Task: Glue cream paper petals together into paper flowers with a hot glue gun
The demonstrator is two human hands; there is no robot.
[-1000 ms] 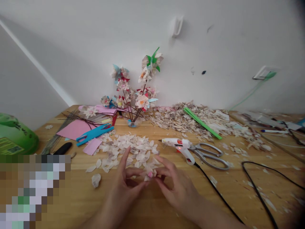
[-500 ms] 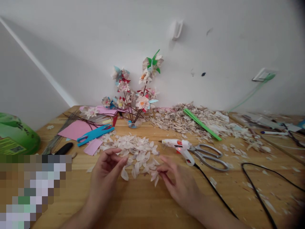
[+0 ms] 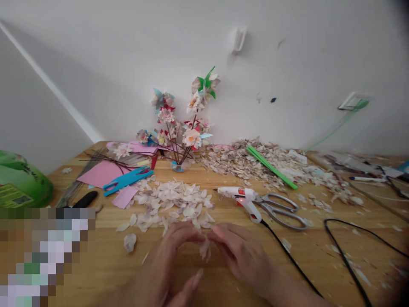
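Observation:
Between my hands hangs a small pale petal flower (image 3: 205,249), pinched in the closed fingers of my right hand (image 3: 241,253). My left hand (image 3: 177,251) arches over the table from the other side. Its fingertips reach the flower's edge, and its thumb stands well apart below, so that hand is open. Just beyond the hands lies a heap of loose whitish petals (image 3: 175,198). A separate petal (image 3: 129,242) rests to the left of my left hand. The white hot glue gun (image 3: 243,194) lies on its side to the right, its red light lit.
Scissors (image 3: 283,217) lie beside the glue gun, whose black cord (image 3: 290,258) runs toward me. Paper flowers on twigs (image 3: 191,138) stand at the back. A green strip (image 3: 271,166) lies on a scrap pile (image 3: 230,164). Blue strips (image 3: 128,181) and pink paper (image 3: 102,175) are at left.
My left hand has moved right and opened its thumb away, its fingertips now at the flower. My right hand has shifted slightly nearer me with the flower. The separate petal at left now shows.

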